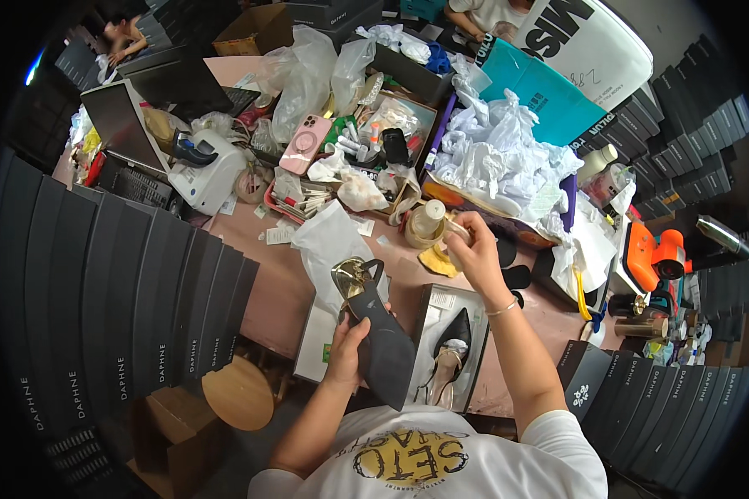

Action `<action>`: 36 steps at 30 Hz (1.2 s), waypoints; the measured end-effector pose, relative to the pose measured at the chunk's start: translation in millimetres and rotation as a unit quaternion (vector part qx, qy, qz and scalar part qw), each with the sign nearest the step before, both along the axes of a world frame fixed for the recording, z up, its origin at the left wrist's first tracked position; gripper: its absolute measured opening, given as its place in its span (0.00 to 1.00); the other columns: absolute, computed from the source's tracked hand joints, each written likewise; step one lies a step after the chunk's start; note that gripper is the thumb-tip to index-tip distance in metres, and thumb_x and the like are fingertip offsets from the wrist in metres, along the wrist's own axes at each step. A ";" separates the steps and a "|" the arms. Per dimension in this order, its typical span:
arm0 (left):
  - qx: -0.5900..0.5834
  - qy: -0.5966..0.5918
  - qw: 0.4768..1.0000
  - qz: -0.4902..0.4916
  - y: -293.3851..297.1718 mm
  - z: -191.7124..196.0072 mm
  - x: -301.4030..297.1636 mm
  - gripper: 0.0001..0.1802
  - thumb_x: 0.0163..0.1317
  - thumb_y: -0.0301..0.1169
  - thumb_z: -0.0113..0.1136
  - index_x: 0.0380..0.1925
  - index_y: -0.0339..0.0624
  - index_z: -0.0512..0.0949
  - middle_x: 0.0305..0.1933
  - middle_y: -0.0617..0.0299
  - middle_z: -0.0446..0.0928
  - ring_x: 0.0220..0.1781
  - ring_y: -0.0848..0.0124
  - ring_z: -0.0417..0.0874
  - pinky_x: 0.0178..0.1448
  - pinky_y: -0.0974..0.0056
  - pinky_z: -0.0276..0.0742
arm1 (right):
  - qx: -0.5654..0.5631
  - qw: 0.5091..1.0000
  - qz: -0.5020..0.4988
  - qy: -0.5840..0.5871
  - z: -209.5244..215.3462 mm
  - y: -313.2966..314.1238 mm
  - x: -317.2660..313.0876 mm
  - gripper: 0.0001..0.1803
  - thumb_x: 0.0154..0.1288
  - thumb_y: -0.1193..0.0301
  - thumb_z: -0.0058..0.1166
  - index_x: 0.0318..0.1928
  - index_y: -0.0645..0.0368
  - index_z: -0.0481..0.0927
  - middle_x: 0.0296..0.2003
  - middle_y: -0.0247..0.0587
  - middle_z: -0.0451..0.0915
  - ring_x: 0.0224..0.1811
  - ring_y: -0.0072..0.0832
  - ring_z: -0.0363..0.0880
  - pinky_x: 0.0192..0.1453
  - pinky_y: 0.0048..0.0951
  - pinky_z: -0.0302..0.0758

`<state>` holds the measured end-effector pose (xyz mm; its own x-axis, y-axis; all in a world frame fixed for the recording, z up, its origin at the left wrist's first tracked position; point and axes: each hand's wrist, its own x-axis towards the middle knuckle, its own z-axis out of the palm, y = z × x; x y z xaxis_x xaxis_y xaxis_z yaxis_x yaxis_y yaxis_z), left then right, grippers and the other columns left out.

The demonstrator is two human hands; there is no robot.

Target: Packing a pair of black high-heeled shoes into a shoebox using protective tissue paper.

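Note:
My left hand (349, 351) is wrapped round a black pointed shoe (384, 348). Its dark sole faces up, the toe slants toward me, and a gold heel area and strap are at the far end. My right hand (474, 254) is closed in a pinch beside a jar with a pale top (427, 223); whatever lies between its fingers is whitish and hard to make out. Another black pointed shoe (454, 343) lies in an open shoebox (477, 366) close to me. White tissue paper (329, 241) lies just beyond the held shoe.
Tall stacks of dark shoeboxes (100, 291) flank me on the left, with more boxes (666, 416) at right. A carton of crumpled white paper (495, 154), a pink phone (305, 143), a label printer (210, 173) and a yellow cloth (438, 260) crowd the table. People work beyond.

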<state>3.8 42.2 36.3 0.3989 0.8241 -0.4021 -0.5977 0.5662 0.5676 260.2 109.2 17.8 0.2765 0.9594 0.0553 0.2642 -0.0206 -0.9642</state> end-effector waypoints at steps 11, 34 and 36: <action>-0.018 0.016 1.000 0.003 3.1 -18.5 5.0 0.21 0.65 0.31 0.53 0.56 0.35 0.68 0.53 0.54 0.76 0.50 0.68 0.78 0.55 0.63 0.76 | 0.095 0.921 0.014 -0.378 -34.2 36.7 1.3 0.19 0.52 0.73 0.64 0.47 0.57 0.79 0.45 0.49 0.74 0.49 0.47 0.75 0.53 0.41 0.73; -0.015 -0.056 0.994 -0.092 -37.6 -27.0 -7.8 0.31 0.68 0.53 0.47 0.55 0.36 0.67 0.50 0.49 0.74 0.53 0.57 0.78 0.59 0.50 0.76 | 0.126 0.940 -0.311 0.060 -62.5 -21.2 50.1 0.19 0.61 0.74 0.60 0.51 0.62 0.71 0.46 0.43 0.75 0.46 0.35 0.77 0.50 0.36 0.77; -0.017 -0.084 0.989 -0.118 -37.8 -16.1 -12.2 0.31 0.69 0.56 0.43 0.53 0.38 0.67 0.49 0.51 0.75 0.50 0.62 0.78 0.56 0.56 0.77 | 0.148 0.937 -0.200 -0.243 -33.9 2.7 27.3 0.21 0.57 0.75 0.62 0.51 0.62 0.72 0.47 0.48 0.75 0.48 0.42 0.77 0.52 0.35 0.74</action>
